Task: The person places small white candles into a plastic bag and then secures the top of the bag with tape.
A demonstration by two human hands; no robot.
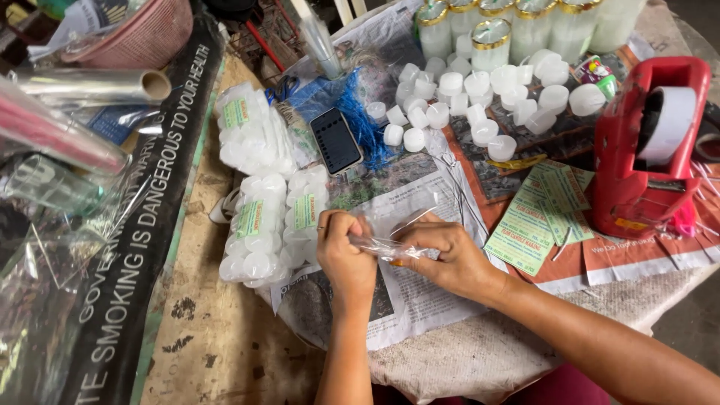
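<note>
Both hands worked a clear plastic bag (386,246) near the middle of the table. The left hand (345,255) pinched one end, the right hand (450,259) gripped the other, with the film stretched between them. Thin film like that could have torn or slipped if tugged too hard. Loose white candles (480,97) lay at one o'clock, a red tape dispenser (637,150) at three, and packed candle bags (262,217) at nine.

Your worn wooden table (225,337), newspaper sheets (420,292) spread across it, black banner (142,225) along its left edge, red tape dispenser (637,157) at your right edge.
</note>
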